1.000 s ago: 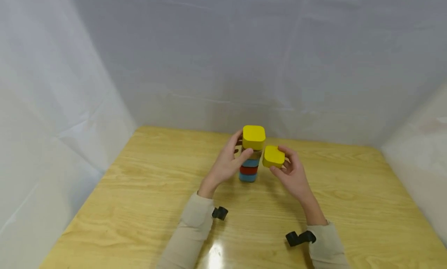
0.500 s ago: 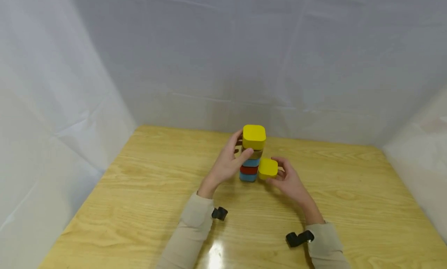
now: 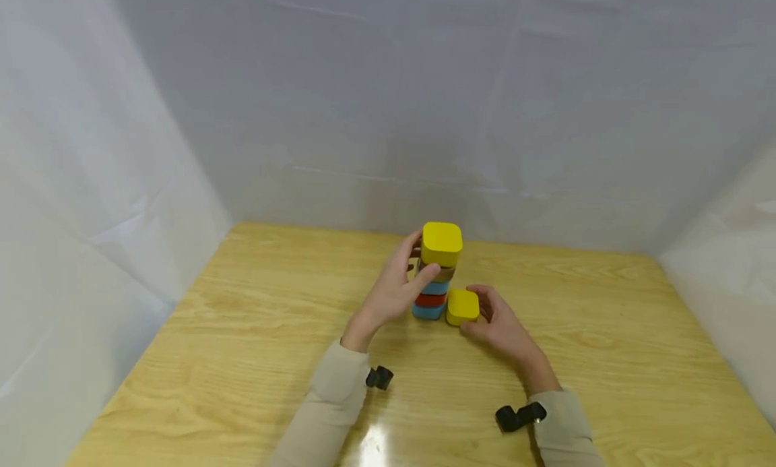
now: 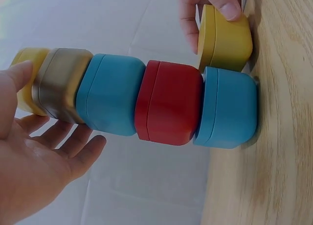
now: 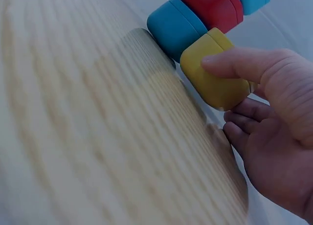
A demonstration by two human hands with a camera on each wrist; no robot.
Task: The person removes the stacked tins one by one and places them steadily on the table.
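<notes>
A stack of rounded blocks [image 3: 438, 278] stands on the wooden table [image 3: 242, 332]: blue [image 4: 230, 107] at the bottom, then red [image 4: 171, 102], blue [image 4: 112, 95], a dull gold one [image 4: 61, 85] and yellow [image 3: 442, 243] on top. My left hand [image 3: 419, 257] is cupped around the upper part, thumb against the gold block, fingers fairly straight behind it. My right hand [image 3: 475, 312] pinches a loose yellow block [image 3: 463, 306] between thumb and fingers. That block sits at table level, right beside the bottom blue block [image 5: 168, 24].
White sheeting [image 3: 388, 103] walls the table in at the back and on both sides. A black camera strap shows at each wrist [image 3: 378, 377] [image 3: 518, 415]. Bare wood lies to the left and right of the stack and in front of it.
My right hand has brought the loose yellow block down from beside the top of the stack to the table, next to the bottom blue block. The left hand has stayed on the stack.
</notes>
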